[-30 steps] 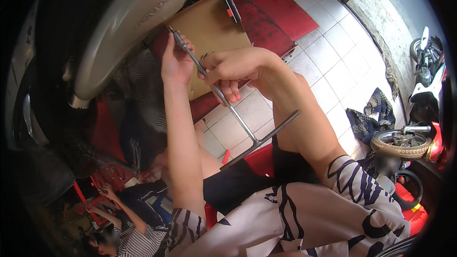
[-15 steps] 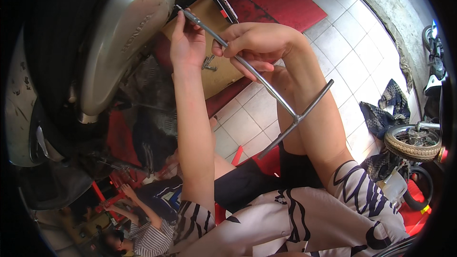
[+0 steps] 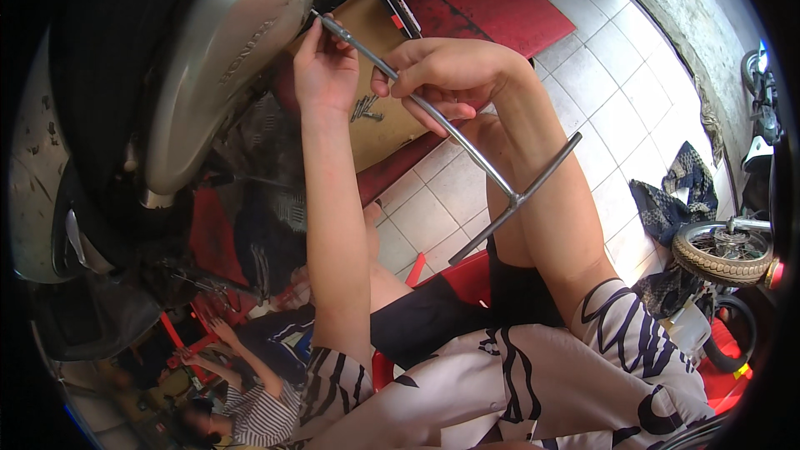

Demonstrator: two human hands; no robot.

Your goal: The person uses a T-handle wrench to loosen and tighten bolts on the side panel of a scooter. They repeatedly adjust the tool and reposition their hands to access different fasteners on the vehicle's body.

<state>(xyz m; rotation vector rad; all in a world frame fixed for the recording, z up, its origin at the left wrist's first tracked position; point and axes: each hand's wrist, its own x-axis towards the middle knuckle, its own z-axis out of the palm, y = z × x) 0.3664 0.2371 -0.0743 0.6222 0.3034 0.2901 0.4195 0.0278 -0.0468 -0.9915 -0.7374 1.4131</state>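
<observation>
A long steel T-handle socket wrench (image 3: 467, 147) slants across the view, its crossbar low and its socket end up by the engine cover. My left hand (image 3: 327, 71) pinches that socket end between thumb and fingers. A thin metal tip shows just beyond it, too small to name. Around the middle of the shaft, the fingers of my right hand (image 3: 442, 75) are curled with the palm side partly hidden. Close to the tip is the silver, scuffed engine cover (image 3: 217, 75) of a motorbike. Several bolts (image 3: 367, 108) lie on a cardboard sheet (image 3: 396, 129) below my hands.
A black and white box-like object (image 3: 398, 10) rests at the cardboard's far edge. Red mats (image 3: 500, 8) cover part of the tiled floor (image 3: 617, 75). To the right are a checked cloth (image 3: 679, 179) and a spoked wheel (image 3: 723, 252). Another person (image 3: 258, 408) works at lower left.
The wrench's crossbar has shifted slightly up and to the left. Both hands keep their hold on the wrench, and the engine cover appears slightly farther right in view.
</observation>
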